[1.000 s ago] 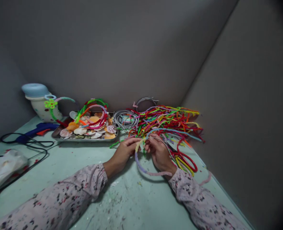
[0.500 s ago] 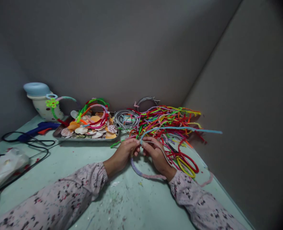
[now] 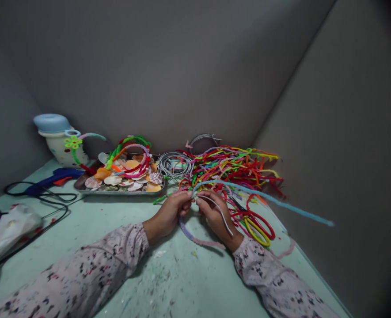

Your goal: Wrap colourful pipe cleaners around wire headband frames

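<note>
Blue pipe cleaner point(image 3: 301, 212) just swung lower right, so 1 long tail's loose over the tabletop point(image 3: 182, 278), left hand point(image 3: 167, 214) fingers pinching it, right hand point(image 3: 218, 221) fingers clamped on the white wire point(image 3: 227, 224).

We are looking at a small craft workspace, perhaps a corner of a workshop or a home; we cannot tell which. Bundled chenille stems point(image 3: 235, 165) are spilling colour across a pale green tabletop point(image 3: 188, 282) that is showing specks and stains. Beside them we are seeing coiled wire point(image 3: 174, 165), scissors point(image 3: 256, 227) with red and yellow handles, and a metal tray point(image 3: 115, 192) that is holding seashells point(image 3: 134, 164). A blue glue gun point(image 3: 51, 180) is lying at the left, and plain grey walls point(image 3: 155, 75) are enclosing the table.
</note>
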### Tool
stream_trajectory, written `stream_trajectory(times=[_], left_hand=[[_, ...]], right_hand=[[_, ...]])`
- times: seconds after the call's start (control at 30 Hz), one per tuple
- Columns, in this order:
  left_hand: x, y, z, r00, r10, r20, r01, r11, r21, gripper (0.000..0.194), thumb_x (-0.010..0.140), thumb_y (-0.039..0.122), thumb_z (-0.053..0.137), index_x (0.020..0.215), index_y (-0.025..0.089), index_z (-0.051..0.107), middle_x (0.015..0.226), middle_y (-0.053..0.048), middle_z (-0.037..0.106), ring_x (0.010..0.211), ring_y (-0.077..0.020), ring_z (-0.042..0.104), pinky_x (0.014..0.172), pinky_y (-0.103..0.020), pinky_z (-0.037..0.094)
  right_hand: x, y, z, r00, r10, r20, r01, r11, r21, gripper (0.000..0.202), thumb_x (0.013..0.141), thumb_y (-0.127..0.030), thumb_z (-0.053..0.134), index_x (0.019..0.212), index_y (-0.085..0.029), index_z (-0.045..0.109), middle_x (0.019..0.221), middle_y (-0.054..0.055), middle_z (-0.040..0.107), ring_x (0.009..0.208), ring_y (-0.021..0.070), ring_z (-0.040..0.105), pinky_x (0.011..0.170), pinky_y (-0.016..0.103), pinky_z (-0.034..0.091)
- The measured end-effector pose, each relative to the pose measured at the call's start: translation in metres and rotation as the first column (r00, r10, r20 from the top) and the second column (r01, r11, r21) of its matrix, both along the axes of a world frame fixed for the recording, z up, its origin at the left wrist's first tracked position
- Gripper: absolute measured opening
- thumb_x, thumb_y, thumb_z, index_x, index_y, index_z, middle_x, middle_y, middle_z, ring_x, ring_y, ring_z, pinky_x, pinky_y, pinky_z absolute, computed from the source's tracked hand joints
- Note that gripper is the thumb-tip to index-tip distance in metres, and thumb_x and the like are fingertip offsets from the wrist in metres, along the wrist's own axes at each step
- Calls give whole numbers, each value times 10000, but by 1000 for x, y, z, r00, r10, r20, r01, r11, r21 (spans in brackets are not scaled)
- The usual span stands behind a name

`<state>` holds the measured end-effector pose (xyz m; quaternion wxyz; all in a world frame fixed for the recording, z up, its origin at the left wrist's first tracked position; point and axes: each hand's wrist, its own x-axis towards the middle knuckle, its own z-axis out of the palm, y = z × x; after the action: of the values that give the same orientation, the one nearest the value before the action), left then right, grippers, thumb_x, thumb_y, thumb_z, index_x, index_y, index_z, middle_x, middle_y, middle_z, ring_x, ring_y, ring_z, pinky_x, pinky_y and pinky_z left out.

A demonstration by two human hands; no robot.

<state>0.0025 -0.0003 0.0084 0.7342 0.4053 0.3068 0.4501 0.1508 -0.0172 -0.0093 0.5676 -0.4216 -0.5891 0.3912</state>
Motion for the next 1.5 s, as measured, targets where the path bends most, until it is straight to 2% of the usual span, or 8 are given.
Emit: stream_trajectory(times=[0.3, 0.63, 1.0, 1.2, 1.33, 1.5], left_hand=[[2, -4, 7, 1000, 23, -12, -23, 999, -31, 252, 726, 322, 689, 711, 149, 506, 581, 58, 361, 485, -50, 282, 405, -173, 201], [3, -3, 3, 998, 53, -46, -55, 998, -39, 247, 704, 290, 639, 634, 169, 435, 552, 65, 325, 468, -50, 261, 415, -190, 185], [4, -4, 4, 997, 58, -59, -60, 998, -19, 235, 696, 255, 619, 595, 166, 426, 540, 63, 317, 463, -50, 258, 420, -190, 199], [5, -5, 2, 997, 71, -38, -70, 997, 15, 236, 767, 335, 649, 692, 147, 528, 618, 32, 434, 534, -64, 382, 461, -170, 296], [3, -5, 1, 996, 91, 0, -91, 995, 34, 157, 762, 292, 654, 831, 166, 588, 671, 26, 513, 552, -66, 454, 499, -171, 344], [1, -6, 0, 984, 167, -57, -158, 978, 139, 198, 746, 277, 667, 924, 199, 626, 730, 26, 568, 530, -59, 473, 511, -184, 348]], right_hand=[[3, -3, 0, 992, 28, 124, -37, 997, 67, 165, 862, -341, 612, 945, -202, 645, 850, 29, 635, 671, 138, 583, 595, 247, 481], [2, -5, 4, 988, 13, 157, -33, 992, 123, 137, 863, -335, 617, 889, -203, 641, 758, 7, 602, 653, 134, 558, 613, 254, 467], [2, -4, 3, 989, 13, 150, -36, 988, 150, 106, 863, -309, 619, 893, -209, 638, 791, 12, 628, 672, 135, 574, 611, 251, 465], [1, -3, 5, 986, -63, 156, 42, 990, 135, 125, 873, -319, 597, 908, -209, 646, 738, -5, 611, 618, 127, 555, 592, 250, 458], [1, -3, 7, 979, -96, 180, 76, 990, 115, 144, 879, -336, 585, 896, -205, 644, 727, -4, 609, 616, 132, 549, 594, 253, 454], [1, -1, 7, 977, -111, 182, 96, 991, 89, 175, 887, -366, 569, 892, -204, 634, 738, 1, 599, 628, 136, 541, 598, 254, 456]])
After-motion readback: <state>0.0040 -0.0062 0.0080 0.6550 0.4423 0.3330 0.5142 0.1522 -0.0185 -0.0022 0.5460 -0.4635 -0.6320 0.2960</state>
